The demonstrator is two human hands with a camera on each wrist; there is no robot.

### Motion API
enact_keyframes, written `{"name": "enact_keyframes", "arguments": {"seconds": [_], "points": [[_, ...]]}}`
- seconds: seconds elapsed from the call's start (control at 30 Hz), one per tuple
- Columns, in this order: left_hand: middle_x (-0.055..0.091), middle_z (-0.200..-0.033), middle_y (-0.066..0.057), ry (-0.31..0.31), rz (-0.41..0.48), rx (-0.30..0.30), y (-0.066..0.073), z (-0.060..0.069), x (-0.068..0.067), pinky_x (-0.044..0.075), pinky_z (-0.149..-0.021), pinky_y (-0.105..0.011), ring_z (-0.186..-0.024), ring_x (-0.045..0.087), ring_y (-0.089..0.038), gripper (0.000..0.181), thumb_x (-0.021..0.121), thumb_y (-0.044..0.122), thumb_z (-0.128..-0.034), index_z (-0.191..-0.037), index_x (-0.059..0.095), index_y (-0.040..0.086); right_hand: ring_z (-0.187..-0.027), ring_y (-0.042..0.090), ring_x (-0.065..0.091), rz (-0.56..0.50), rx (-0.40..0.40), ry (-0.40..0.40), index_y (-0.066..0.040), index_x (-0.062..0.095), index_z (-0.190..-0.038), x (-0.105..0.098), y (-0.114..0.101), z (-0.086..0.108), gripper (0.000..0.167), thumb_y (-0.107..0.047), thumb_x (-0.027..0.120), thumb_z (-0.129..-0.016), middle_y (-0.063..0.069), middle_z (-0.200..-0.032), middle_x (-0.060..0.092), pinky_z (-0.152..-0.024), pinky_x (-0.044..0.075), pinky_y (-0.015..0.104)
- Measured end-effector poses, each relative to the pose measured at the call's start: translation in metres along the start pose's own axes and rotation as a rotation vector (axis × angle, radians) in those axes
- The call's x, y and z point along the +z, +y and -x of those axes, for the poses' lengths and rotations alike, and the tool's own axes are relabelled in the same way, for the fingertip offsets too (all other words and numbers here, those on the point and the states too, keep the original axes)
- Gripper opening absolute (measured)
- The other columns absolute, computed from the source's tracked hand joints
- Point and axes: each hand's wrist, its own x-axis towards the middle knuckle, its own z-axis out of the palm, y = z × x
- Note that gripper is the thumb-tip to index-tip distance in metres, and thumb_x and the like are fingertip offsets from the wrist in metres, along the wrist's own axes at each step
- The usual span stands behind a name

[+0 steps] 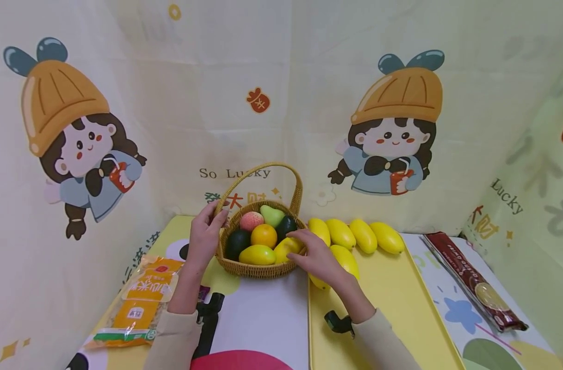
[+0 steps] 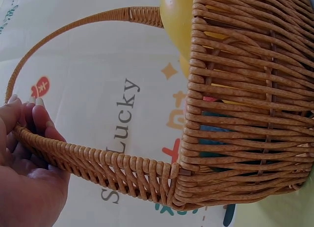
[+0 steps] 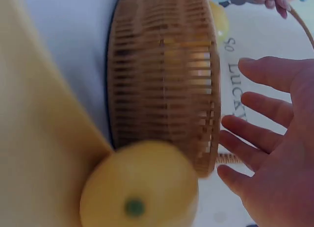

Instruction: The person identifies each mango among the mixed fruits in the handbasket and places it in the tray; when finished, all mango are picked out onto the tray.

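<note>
A wicker basket with a tall arched handle holds a peach, a pear, an orange, dark green avocado-like fruits and yellow mangoes. My left hand grips the handle's left side; the left wrist view shows the fingers curled round the handle. Over the basket's right rim, my right hand hovers near a mango. In the right wrist view the right hand has its fingers spread, with nothing held.
A yellow tray lies right of the basket, with several mangoes at its back and left. An orange food packet lies at left. A dark red spaghetti packet lies at right. A printed cloth hangs behind.
</note>
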Motion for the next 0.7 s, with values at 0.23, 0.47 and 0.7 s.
{"name": "enact_keyframes", "arguments": {"seconds": [0.23, 0.47, 0.7], "points": [[0.057, -0.094, -0.007, 0.002, 0.009, 0.005, 0.001, 0.0, 0.001, 0.05, -0.073, -0.015, -0.085, 0.055, -0.017, 0.036, 0.056, 0.034, -0.1016, -0.132, 0.06, 0.015, -0.122, 0.023, 0.056, -0.04, -0.071, -0.083, -0.016, 0.061, -0.133, 0.015, -0.008, -0.012, 0.047, -0.03, 0.073, -0.09, 0.002, -0.134, 0.06, -0.106, 0.046, 0.045], [0.057, -0.096, -0.014, 0.007, 0.019, 0.013, 0.002, 0.0, 0.001, 0.05, -0.071, -0.016, -0.09, 0.055, -0.035, 0.037, 0.056, 0.036, -0.1014, -0.132, 0.06, 0.015, -0.115, 0.023, 0.056, 0.065, -0.11, -0.104, -0.019, 0.066, -0.127, 0.028, -0.014, -0.02, 0.045, -0.039, 0.073, -0.088, 0.0, -0.123, 0.068, -0.106, 0.04, 0.044], [0.058, -0.1, -0.019, 0.003, 0.02, 0.004, 0.002, 0.001, 0.001, 0.05, -0.071, -0.016, -0.089, 0.056, -0.031, 0.044, 0.056, 0.037, -0.1013, -0.136, 0.056, 0.01, -0.104, 0.016, 0.058, 0.18, -0.097, -0.077, -0.024, 0.068, -0.126, 0.036, -0.019, -0.025, 0.05, -0.05, 0.073, -0.085, -0.006, -0.115, 0.071, -0.102, 0.042, 0.041]]}}
